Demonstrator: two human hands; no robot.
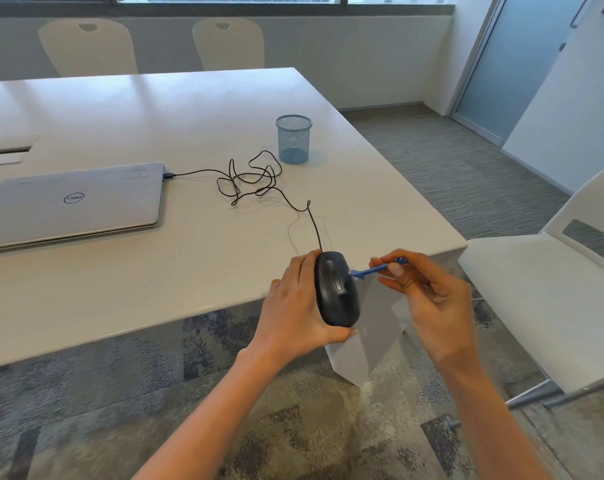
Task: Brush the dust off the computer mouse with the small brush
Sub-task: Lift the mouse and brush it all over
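We see the black computer mouse (336, 289) lifted just past the near edge of the white worktop (155, 271), by its corner. Its long axis runs away from us, the cable end pointing toward the far side, and its buttons and wheel are tipped to the right. The left hand (293, 306) grips it from the left, fingers wrapped behind it. The right hand (428, 292) pinches the small blue brush (369, 270) by its handle, and the brush tip touches the mouse's right flank near the front. The cable (259, 181) lies in a loose tangle and plugs into a closed silver laptop (75, 202), whose lid reads "Dell", upside down to us. A blue mesh cup (293, 138) stands beyond the tangle.
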